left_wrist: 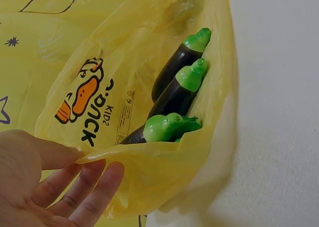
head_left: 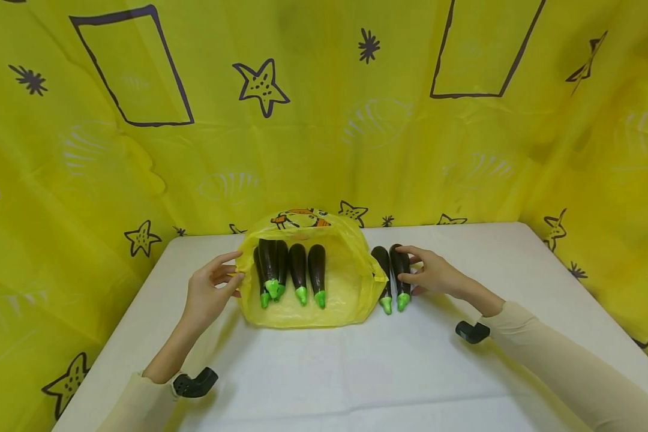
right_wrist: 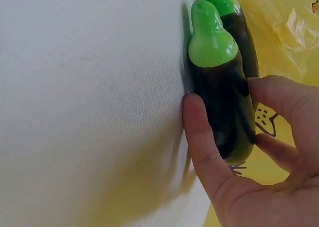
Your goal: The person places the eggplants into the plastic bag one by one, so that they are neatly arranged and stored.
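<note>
My left hand (head_left: 207, 292) pinches the left rim of a yellow plastic bag (head_left: 348, 300), whose mouth stands wide toward me. Inside lie several dark eggplants (head_left: 298, 264) with bright green stem ends. In the left wrist view, thumb and fingers hold the bag's edge beside a printed duck picture (left_wrist: 85, 95). To the right of the bag, my right hand (head_left: 437, 274) grips an eggplant (head_left: 399, 270) on the table, with thumb and fingers on its two sides, as the right wrist view shows (right_wrist: 224, 102). Another eggplant (head_left: 380, 258) lies between it and the bag.
A white-covered table (head_left: 324, 378) carries everything. Yellow curtains (head_left: 313, 150) with star drawings hang behind it and at both sides. Each wrist wears a dark device (head_left: 195, 383).
</note>
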Demonstrator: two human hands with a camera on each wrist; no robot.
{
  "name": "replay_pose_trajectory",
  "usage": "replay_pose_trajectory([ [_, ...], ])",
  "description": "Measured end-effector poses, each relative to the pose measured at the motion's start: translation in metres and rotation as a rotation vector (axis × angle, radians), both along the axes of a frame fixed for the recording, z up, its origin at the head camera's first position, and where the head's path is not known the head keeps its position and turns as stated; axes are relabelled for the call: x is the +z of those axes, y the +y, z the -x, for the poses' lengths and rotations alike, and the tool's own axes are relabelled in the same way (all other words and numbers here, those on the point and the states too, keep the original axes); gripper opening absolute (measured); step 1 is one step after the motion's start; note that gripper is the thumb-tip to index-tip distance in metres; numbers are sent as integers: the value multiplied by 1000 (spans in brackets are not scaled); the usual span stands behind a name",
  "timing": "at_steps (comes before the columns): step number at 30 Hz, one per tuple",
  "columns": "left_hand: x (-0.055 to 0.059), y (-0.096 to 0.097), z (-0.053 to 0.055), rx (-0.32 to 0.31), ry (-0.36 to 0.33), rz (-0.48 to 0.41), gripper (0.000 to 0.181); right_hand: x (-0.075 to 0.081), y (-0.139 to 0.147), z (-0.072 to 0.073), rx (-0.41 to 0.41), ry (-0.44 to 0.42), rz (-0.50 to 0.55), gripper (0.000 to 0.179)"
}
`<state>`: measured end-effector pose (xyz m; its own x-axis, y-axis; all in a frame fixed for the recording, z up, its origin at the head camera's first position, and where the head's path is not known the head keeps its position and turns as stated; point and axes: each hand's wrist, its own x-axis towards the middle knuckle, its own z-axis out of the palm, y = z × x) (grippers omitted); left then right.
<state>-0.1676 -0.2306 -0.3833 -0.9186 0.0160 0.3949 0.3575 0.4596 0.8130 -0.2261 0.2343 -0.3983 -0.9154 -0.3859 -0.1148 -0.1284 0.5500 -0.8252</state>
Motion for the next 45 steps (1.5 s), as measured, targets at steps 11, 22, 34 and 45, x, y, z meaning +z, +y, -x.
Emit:
replay_pose_trajectory([
  [11, -1, 1, 1, 0, 3, 8, 44, 5, 1, -3, 3, 6, -7, 75],
  [22, -2, -1, -2, 2, -30, 11, 45, 22, 8, -9, 51, 35, -10, 74],
  [34, 0, -1, -1, 0, -21, 17, 45, 47, 9, -19, 87, 126, -12, 76],
  [45, 0, 0, -2, 5, -30, 15, 44, 59, 5, -26, 68, 217, -21, 75],
])
